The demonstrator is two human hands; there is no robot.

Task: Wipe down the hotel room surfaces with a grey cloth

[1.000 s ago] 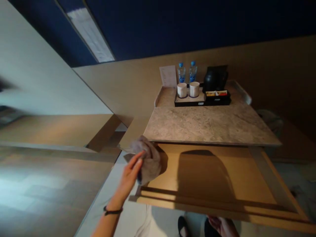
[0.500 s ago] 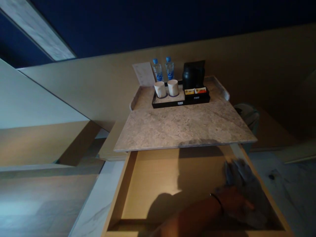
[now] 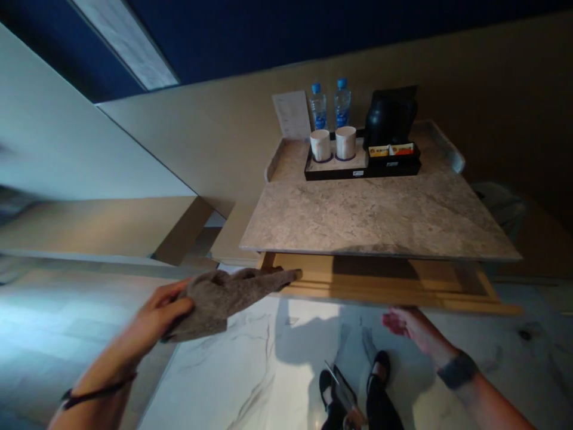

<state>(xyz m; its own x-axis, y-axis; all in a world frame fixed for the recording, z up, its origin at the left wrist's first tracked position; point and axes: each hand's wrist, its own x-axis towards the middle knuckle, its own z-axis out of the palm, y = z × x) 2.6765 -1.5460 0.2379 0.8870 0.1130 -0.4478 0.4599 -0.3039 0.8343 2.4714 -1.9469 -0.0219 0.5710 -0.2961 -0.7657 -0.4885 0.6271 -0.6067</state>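
Note:
My left hand point(image 3: 168, 310) is closed on a grey-brown cloth point(image 3: 215, 301). The cloth's far end stretches right, over the left front corner of a partly pulled-out wooden drawer point(image 3: 385, 292). At the drawer's front edge, right of its middle, is my right hand point(image 3: 405, 322), apparently touching it from the near side. Its fingers are loosely bent and seem to hold nothing; the contact is partly hidden. Above the drawer lies a stone-look tabletop point(image 3: 371, 221).
On the tabletop stands a black tray point(image 3: 331, 174) with two white mugs point(image 3: 345, 143), sachets point(image 3: 391, 150) and a black kettle point(image 3: 387, 116). Two water bottles point(image 3: 342, 104) and a card point(image 3: 293, 114) are behind. A wooden shelf point(image 3: 102, 227) is at left, marble floor point(image 3: 242, 370) below.
The drawer has slid inward. My left hand has moved from the drawer's right side out to the left, with the cloth. My right hand has come into view at the drawer front.

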